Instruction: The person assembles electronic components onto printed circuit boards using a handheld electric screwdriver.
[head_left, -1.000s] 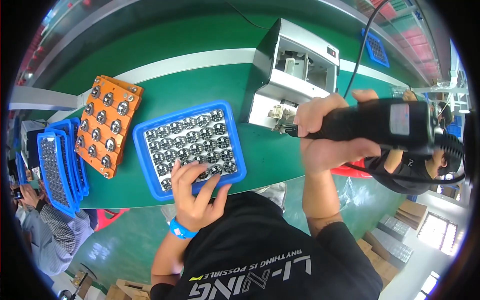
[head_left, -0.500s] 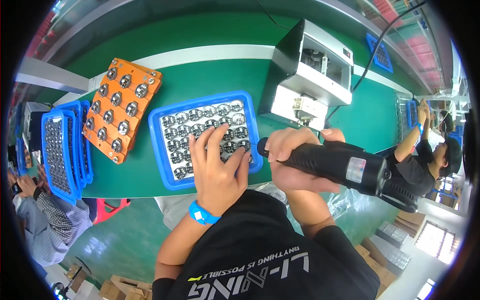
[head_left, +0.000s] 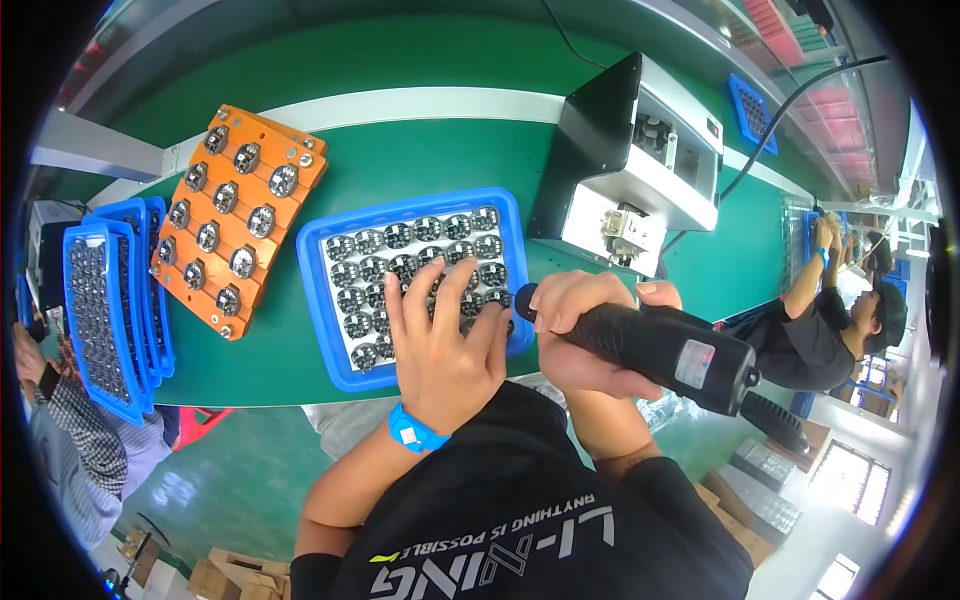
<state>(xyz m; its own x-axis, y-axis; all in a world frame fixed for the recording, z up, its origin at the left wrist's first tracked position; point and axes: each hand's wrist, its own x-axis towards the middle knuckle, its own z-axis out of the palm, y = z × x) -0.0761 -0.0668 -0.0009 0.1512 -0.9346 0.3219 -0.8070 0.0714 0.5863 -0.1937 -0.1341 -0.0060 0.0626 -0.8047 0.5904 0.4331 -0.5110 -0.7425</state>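
A blue tray (head_left: 312,290) lies on the green bench in front of me, filled with rows of small round black-and-silver parts (head_left: 398,236) on a white liner. My left hand (head_left: 447,360) rests over the tray's lower right area, fingers spread and touching the parts, which it partly covers. My right hand (head_left: 578,352) is wrapped round a black electric screwdriver (head_left: 650,342), held slanted. Its dark nose points left at the tray's right edge, close to my left thumb. The bit's exact contact with a part is too small to make out.
An orange fixture plate (head_left: 288,222) carrying similar parts lies left of the tray. Further left stand stacked blue trays (head_left: 132,330). A black-and-white machine (head_left: 580,140) sits at right, near a black cable (head_left: 800,92). Co-workers sit at right (head_left: 825,335) and left (head_left: 90,440).
The view has shifted slightly. The screwdriver's rear end is now lower and further left. Both hands keep about the same places at the tray.
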